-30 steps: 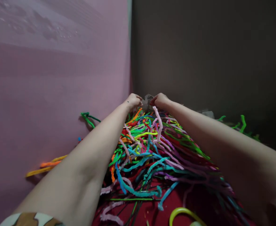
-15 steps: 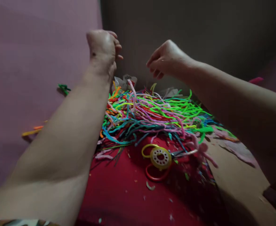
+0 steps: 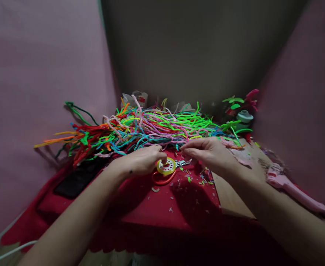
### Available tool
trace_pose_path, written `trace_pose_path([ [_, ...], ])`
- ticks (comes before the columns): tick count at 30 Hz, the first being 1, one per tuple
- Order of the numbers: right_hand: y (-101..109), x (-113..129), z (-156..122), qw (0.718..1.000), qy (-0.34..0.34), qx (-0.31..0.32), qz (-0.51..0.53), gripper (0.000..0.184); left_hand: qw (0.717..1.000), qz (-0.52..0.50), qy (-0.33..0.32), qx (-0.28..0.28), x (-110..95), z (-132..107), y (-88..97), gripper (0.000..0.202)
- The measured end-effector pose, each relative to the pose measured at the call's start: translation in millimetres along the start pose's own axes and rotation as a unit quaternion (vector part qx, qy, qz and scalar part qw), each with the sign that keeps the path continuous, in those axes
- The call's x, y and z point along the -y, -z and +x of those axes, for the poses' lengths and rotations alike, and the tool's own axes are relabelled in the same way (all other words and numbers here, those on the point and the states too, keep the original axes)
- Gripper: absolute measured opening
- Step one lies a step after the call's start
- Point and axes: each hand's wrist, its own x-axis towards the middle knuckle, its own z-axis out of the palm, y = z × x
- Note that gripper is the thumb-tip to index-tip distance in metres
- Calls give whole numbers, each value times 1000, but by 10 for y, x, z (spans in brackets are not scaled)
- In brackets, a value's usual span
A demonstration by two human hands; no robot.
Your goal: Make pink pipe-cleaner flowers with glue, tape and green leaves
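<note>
My left hand (image 3: 140,162) rests low on the red cloth (image 3: 162,214), its fingers curled together right above the yellow handle of a pair of scissors (image 3: 166,170). My right hand (image 3: 208,152) faces it from the right with thumb and fingers pinched, the tips a short gap from the left hand's. Whatever the fingers pinch is too small to make out. Just behind both hands lies a wide heap of coloured pipe cleaners (image 3: 151,127).
A flat cardboard piece (image 3: 230,197) lies under my right wrist. A pink glue gun (image 3: 290,186) is at the right. Pipe-cleaner flowers and a teal roll (image 3: 244,116) stand back right. A black flat object (image 3: 76,181) lies left. Pink walls close in on both sides.
Both hands came down from raised positions over the heap to the cloth by the scissors. The view pulled back, showing more of the cloth, the glue gun and the flowers.
</note>
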Motion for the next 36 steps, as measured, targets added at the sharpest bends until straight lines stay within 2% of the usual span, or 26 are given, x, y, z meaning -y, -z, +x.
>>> trace_pose_path([
  [7,-38,-115,-175,999,-32,-31,1,13,982,104,-63,147,234,-114,-74,19],
  [10,-59,-186,-192,999,8,-46,7,15,975,116,-82,170,228,-139,-36,20],
  [13,-86,-255,-198,995,91,-50,7,30,983,68,-81,150,91,-102,-5,21],
  [15,-106,-291,-207,992,108,-54,29,43,987,24,-66,143,-22,-73,-23,18],
  [16,-114,-305,-214,991,105,-60,49,44,988,5,-52,144,-72,-63,-47,17],
  [18,-120,-325,-235,989,90,-76,87,32,989,-31,-21,146,-148,-55,-117,17],
  [21,-97,-336,-275,988,69,-93,103,16,992,-73,-2,107,-215,-60,-245,20],
  [24,-58,-339,-307,989,63,-104,85,13,995,-83,-19,51,-266,-71,-351,29],
  [28,-34,-335,-328,990,81,-101,49,15,997,-56,-58,11,-342,-94,-434,6],
  [30,-34,-325,-339,991,94,-94,30,15,997,-50,-60,-4,-368,-104,-457,8],
  [33,-36,-315,-353,989,114,-88,20,14,997,-81,0,1,-358,-94,-457,13],
  [36,-28,-326,-346,990,102,-94,41,13,980,-176,88,15,-306,-84,-378,18],
])
